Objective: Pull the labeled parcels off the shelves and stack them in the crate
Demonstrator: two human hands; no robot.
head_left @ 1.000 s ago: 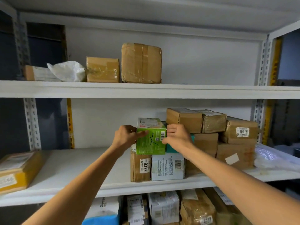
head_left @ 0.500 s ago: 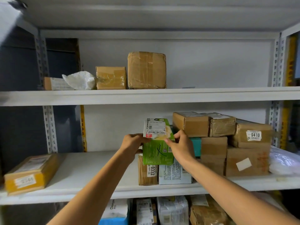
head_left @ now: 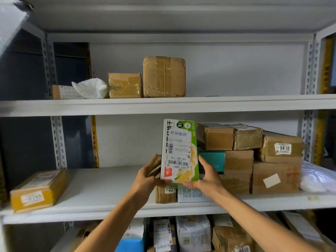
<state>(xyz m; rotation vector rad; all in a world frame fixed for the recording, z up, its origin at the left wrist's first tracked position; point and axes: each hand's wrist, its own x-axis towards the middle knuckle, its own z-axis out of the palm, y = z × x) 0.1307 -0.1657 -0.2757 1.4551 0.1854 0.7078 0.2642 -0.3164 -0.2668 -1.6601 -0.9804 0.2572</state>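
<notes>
A green and white labeled parcel (head_left: pixel 179 151) is tilted up with its label face toward me, held in front of the middle shelf (head_left: pixel 101 195). My left hand (head_left: pixel 149 177) grips its lower left edge and my right hand (head_left: pixel 207 176) grips its lower right edge. Below it stand a brown parcel marked 32 (head_left: pixel 164 195) and a white printed box (head_left: pixel 190 195). To the right is a stack of brown parcels, one labeled 0410 (head_left: pixel 281 148). No crate is in view.
On the top shelf (head_left: pixel 236 104) stand two taped brown boxes (head_left: pixel 163 77), a white bag (head_left: pixel 91 88) and a flat box. A yellow parcel (head_left: pixel 38 190) lies at the middle shelf's left end, a clear plastic bag (head_left: pixel 316 179) at its right. More parcels fill the bottom shelf (head_left: pixel 192 233).
Both hands have lifted the green parcel off the stack and tipped it up and toward me, so its label face now shows. The camera has moved closer.
</notes>
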